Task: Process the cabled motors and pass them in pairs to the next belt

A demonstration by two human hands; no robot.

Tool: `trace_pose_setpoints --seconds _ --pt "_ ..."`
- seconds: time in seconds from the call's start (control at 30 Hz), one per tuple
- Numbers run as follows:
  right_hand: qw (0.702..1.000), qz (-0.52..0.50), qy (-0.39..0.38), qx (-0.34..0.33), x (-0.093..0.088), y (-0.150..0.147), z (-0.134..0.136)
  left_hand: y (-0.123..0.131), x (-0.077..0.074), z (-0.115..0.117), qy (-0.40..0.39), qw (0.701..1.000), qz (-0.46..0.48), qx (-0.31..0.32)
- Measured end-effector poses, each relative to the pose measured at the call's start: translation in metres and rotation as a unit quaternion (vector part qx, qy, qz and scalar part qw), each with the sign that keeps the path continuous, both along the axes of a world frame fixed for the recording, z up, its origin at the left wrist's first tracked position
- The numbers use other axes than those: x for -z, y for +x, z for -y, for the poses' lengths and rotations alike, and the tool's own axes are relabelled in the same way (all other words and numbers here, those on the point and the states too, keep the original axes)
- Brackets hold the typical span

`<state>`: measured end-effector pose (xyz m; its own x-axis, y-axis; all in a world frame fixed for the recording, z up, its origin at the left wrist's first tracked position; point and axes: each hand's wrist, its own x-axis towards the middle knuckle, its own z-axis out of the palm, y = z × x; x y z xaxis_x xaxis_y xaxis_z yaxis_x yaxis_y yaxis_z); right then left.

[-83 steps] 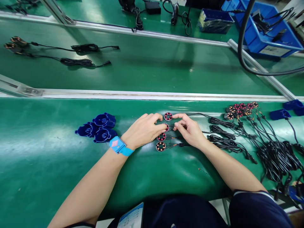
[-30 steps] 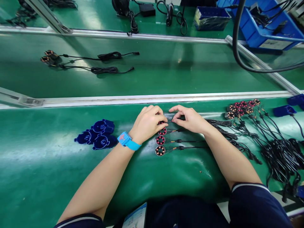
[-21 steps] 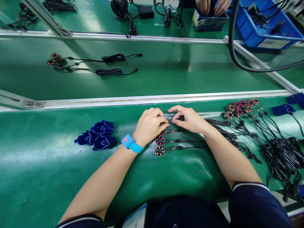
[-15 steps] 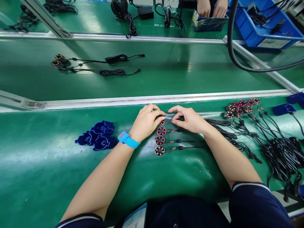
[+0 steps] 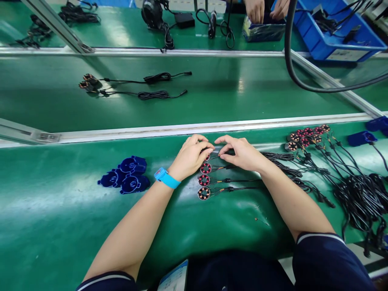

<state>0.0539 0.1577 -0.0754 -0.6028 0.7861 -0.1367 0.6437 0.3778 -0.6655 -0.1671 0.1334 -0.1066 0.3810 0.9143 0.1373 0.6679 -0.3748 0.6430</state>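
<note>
Round motor stators with red or copper windings lie in a column, the lowest being a copper-wound stator (image 5: 204,193). Their thin wires run right into black cables. My left hand (image 5: 190,155), with a blue wristband (image 5: 166,178), is curled over the topmost stator (image 5: 207,158), partly hiding it. Its thumb and fingertips are closed near that stator's wires; what they grip is hidden. Just to the right, my right hand (image 5: 242,153) pinches the stator wires (image 5: 219,154) between thumb and a finger, its index finger stretched toward the left hand.
Blue motor housings (image 5: 130,173) stand left of my left hand. More stators (image 5: 306,137) with bundled black cables (image 5: 360,198) lie at right. Beyond a metal rail (image 5: 151,131), two wired stators (image 5: 91,83) rest on a green belt. A co-worker's hands (image 5: 256,10) reach into a box across.
My left hand's fingertips have moved slightly right, along the top stator's wires. My right hand stays nearly still. The two wired stators beyond the rail have shifted right.
</note>
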Motion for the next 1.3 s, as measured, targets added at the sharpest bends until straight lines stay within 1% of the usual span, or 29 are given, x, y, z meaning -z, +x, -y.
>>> trace_pose_setpoints --seconds 0.07,0.13,0.17,0.23,0.3,0.37,0.43,0.5,0.57,0.73,0.83,0.9,1.0,1.17,1.23,1.3 --pt "0.996 0.032 0.084 0.008 -0.016 0.013 0.004 -0.006 -0.01 0.002 0.018 1.0 -0.002 -0.005" --pt "0.982 0.077 0.171 0.02 -0.034 0.036 0.009 -0.012 -0.02 0.005 0.029 0.999 -0.032 0.014" --pt "0.974 0.105 0.199 0.024 -0.041 0.05 0.012 -0.015 -0.024 0.007 0.029 0.998 -0.055 0.031" --pt "0.963 0.162 0.213 0.023 -0.046 0.082 0.017 -0.018 -0.028 0.011 0.027 0.992 -0.102 0.062" --pt "0.96 0.202 0.191 0.022 -0.04 0.112 0.021 -0.017 -0.028 0.014 0.028 0.987 -0.139 0.078" --pt "0.964 0.209 0.165 0.026 -0.024 0.135 0.027 -0.015 -0.025 0.016 0.033 0.983 -0.161 0.084" --pt "0.968 0.194 0.152 0.041 -0.008 0.149 0.033 -0.013 -0.022 0.016 0.041 0.981 -0.173 0.084" --pt "0.971 0.178 0.146 0.06 0.003 0.155 0.041 -0.013 -0.021 0.015 0.049 0.979 -0.181 0.081" --pt "0.974 0.168 0.133 0.075 0.006 0.158 0.049 -0.014 -0.021 0.015 0.054 0.978 -0.185 0.079" --pt "0.98 0.141 0.091 0.108 -0.001 0.167 0.064 -0.016 -0.024 0.015 0.035 0.982 -0.17 0.081" --pt "0.978 0.134 0.069 0.141 -0.005 0.172 0.068 -0.016 -0.024 0.016 0.026 0.983 -0.166 0.079" --pt "0.975 0.135 0.068 0.161 -0.004 0.174 0.069 -0.017 -0.024 0.017 0.022 0.982 -0.166 0.082" --pt "0.967 0.138 0.103 0.186 -0.001 0.177 0.069 -0.018 -0.023 0.016 0.016 0.984 -0.156 0.083" --pt "0.939 0.17 0.231 0.191 0.01 0.184 0.064 -0.018 -0.024 0.016 0.004 0.984 -0.151 0.089" --pt "0.935 0.179 0.244 0.184 0.011 0.187 0.064 -0.018 -0.024 0.016 0.007 0.984 -0.152 0.092" --pt "0.943 0.171 0.222 0.18 0.01 0.189 0.066 -0.017 -0.023 0.016 0.012 0.984 -0.152 0.093"
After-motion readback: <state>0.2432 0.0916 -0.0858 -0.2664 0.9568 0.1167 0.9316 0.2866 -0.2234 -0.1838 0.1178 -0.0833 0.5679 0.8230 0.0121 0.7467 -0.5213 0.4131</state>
